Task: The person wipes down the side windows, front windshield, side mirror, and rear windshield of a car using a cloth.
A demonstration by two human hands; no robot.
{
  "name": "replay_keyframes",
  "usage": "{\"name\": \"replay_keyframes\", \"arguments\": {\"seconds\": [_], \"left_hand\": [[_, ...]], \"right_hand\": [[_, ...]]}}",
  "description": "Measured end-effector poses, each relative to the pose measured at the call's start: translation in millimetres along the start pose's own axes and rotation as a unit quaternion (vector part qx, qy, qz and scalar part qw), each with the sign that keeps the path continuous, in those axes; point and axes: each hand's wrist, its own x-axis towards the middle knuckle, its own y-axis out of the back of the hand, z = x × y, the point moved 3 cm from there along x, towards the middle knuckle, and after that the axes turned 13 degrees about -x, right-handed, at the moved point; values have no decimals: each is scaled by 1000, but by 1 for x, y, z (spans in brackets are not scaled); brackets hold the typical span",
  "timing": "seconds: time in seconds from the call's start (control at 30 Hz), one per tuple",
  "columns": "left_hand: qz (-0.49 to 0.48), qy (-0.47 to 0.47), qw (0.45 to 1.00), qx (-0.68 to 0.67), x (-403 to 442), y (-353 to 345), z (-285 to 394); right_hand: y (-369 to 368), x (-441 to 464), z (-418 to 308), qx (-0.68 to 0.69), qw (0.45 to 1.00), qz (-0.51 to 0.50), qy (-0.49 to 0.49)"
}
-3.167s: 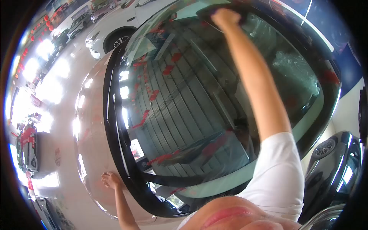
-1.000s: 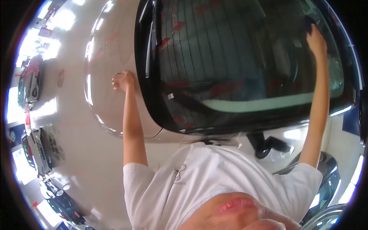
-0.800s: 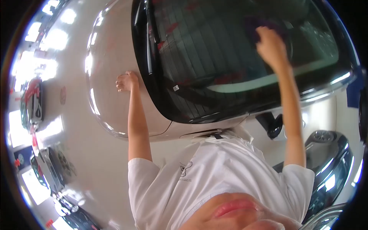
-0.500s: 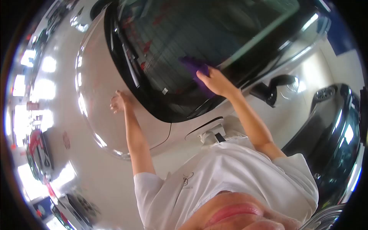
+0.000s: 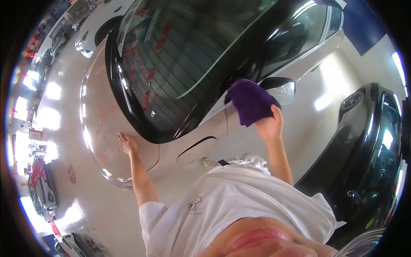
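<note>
A purple cloth [image 5: 251, 103] is gripped by the right hand [image 5: 270, 125], with its fingers closed on one edge; it is held just beside the side mirror [image 5: 287, 91] of the pale car [image 5: 171, 153], and whether the car is touched by it cannot be told; the left hand [image 5: 126, 144] is laid on the hood [image 5: 100, 126], with fingers extended; red shapes are reflected in the windshield [image 5: 180, 55].

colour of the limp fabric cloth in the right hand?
Plain deep purple; the cloth in the right hand shows best in the head view.
</note>
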Motion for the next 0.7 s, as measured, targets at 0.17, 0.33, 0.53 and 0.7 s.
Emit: {"name": "replay_keyframes", "arguments": {"seconds": [0.17, 0.33, 0.53, 0.7], "left_hand": [[32, 18, 999, 29, -58, -5, 8], [41, 47, 997, 40, -119, -13, 32], [170, 83, 981, -45, -192, -38, 61], [224, 70, 970, -57, -259, -79, 97]], "right_hand": [[114, -63, -74, -31, 983, 94, 154], [185, -105, -133, -28, 959, 144, 242], [233, -130, -169, -20, 942, 186, 279], [265, -128, -200, -86, 940, 179, 276]]}}
